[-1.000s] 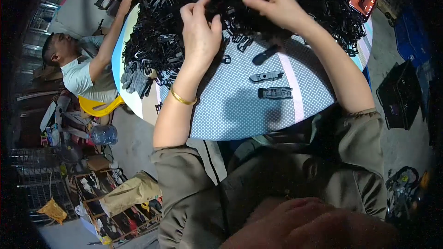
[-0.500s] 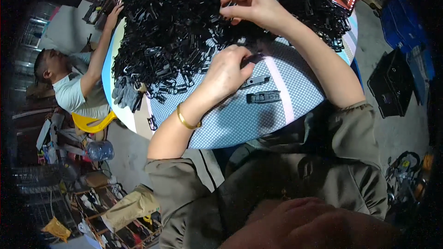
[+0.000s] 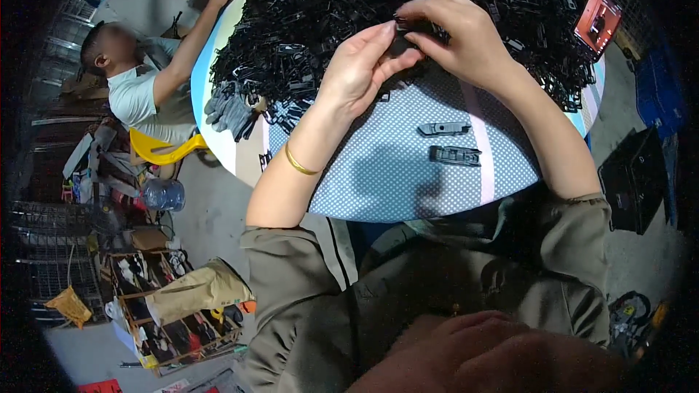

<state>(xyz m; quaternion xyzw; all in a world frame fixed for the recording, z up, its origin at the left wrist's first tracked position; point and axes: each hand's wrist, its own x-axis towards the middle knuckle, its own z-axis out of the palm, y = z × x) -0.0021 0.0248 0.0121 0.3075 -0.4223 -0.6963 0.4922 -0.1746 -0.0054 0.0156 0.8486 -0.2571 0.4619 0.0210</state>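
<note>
My left hand [image 3: 357, 69], with a gold bangle on its wrist, is raised at the near edge of a big heap of small black plastic parts [image 3: 313, 22]. Its thumb and fingers curl around a dark piece that barely stands out from the heap behind. Close beside it, my right hand [image 3: 462, 33] bends its thumb and fingers toward the same spot; what they pinch is hidden. On the patterned tabletop [image 3: 386, 175] below lie two separate black plastic pieces, a narrow one [image 3: 444, 129] and a wider, frame-like one [image 3: 455, 155].
Grey gloves [image 3: 231, 110] lie at the heap's left edge. A phone [image 3: 598, 22] with a lit screen stands at the far right. Across the left side, a person [image 3: 138, 87] reaches toward the table. A yellow chair [image 3: 164, 149] stands near them.
My left hand has risen from the tabletop to the heap's edge and turned. My right hand has come down beside it, so the two now nearly meet. The whole view has shifted.
</note>
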